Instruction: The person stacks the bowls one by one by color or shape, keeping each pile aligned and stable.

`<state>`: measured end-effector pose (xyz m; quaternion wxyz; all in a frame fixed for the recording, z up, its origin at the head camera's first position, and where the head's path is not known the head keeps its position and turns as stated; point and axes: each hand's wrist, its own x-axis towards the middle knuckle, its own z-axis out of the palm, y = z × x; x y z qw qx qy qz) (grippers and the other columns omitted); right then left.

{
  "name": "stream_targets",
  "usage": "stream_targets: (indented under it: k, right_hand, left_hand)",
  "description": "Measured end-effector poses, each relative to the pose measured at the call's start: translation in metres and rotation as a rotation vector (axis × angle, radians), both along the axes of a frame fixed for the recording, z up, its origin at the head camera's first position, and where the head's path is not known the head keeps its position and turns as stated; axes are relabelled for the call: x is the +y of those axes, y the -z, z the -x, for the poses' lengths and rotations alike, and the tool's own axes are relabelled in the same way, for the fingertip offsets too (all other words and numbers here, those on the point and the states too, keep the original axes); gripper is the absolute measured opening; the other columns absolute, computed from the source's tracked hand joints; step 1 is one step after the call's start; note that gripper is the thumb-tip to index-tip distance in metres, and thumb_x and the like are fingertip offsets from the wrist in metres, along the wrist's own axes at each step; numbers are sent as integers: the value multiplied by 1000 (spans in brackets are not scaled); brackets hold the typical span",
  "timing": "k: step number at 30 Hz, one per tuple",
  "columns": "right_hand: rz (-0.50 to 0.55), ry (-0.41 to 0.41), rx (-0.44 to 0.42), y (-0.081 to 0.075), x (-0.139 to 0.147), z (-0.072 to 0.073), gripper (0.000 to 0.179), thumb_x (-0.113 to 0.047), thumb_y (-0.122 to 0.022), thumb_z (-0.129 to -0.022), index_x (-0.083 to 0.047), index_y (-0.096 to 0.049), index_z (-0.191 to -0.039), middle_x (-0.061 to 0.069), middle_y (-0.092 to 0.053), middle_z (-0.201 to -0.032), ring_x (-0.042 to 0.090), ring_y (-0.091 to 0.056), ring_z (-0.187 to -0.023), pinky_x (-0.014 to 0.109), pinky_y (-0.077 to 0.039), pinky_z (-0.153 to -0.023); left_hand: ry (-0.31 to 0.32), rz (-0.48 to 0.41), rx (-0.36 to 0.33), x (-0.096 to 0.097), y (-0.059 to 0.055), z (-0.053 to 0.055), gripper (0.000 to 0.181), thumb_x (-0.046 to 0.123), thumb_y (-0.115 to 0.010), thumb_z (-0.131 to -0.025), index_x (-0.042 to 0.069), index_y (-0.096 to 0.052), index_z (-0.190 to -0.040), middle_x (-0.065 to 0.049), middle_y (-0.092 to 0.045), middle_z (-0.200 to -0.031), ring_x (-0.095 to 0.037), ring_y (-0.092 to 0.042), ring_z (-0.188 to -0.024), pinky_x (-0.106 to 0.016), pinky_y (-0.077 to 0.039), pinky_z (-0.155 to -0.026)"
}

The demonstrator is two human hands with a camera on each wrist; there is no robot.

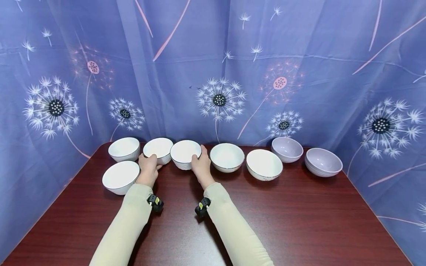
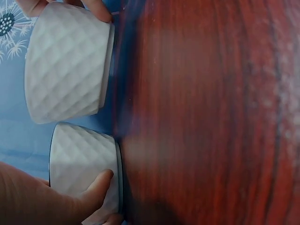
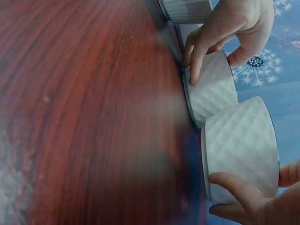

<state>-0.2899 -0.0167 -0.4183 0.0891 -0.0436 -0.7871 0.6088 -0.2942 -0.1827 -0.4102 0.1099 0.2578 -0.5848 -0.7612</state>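
Note:
Two white bowls with a diamond-patterned outside stand side by side near the back edge of the table. My left hand (image 1: 148,170) grips the left patterned bowl (image 1: 158,147) by its right and front side, thumb pressed on the wall in the left wrist view. With thumb and fingers on either side of its wall, my right hand (image 1: 202,166) holds the right patterned bowl (image 3: 243,145). Both bowls are upright, and their rims come close together in the head view. Just left of my left hand is a plain-looking white bowl (image 1: 120,175).
A ribbed white bowl (image 1: 124,149) stands at the back left. Right of my right hand are two white bowls, one nearer (image 1: 227,157) and one farther right (image 1: 264,164). Two pale lilac bowls, one behind (image 1: 287,149) and one rightmost (image 1: 323,162), stand before the blue curtain (image 1: 179,92).

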Motion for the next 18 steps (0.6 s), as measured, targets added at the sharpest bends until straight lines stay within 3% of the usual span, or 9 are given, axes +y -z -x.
stream_targets:
  k: [3,7,18]
  right_hand:
    - [26,-26,-30,-2,0,-2,55,-4,-46,-92,-2,-37,-146,25,-48,-138,26,-64,-76,27,-54,-56]
    - [49,-71,-66,-3,1,-4,56,-5,-44,-92,-6,-35,-147,26,-48,-136,15,-54,-53,21,-48,-47]
    - [41,-157,-69,-12,10,-13,55,-7,-44,-93,-7,-36,-147,28,-42,-140,25,-61,-62,26,-55,-51]
  left_hand:
    - [4,-3,17,0,0,-1,73,-3,-33,-90,2,2,-153,-25,-15,-153,-33,-49,-117,-38,-53,-91]
    - [6,-11,29,-1,1,-1,73,-5,-33,-89,1,3,-153,-26,-13,-153,-34,-47,-121,-43,-47,-97]
    - [30,25,0,-3,-1,-1,72,-2,-34,-90,2,0,-153,-25,-18,-152,-32,-50,-115,-34,-54,-88]
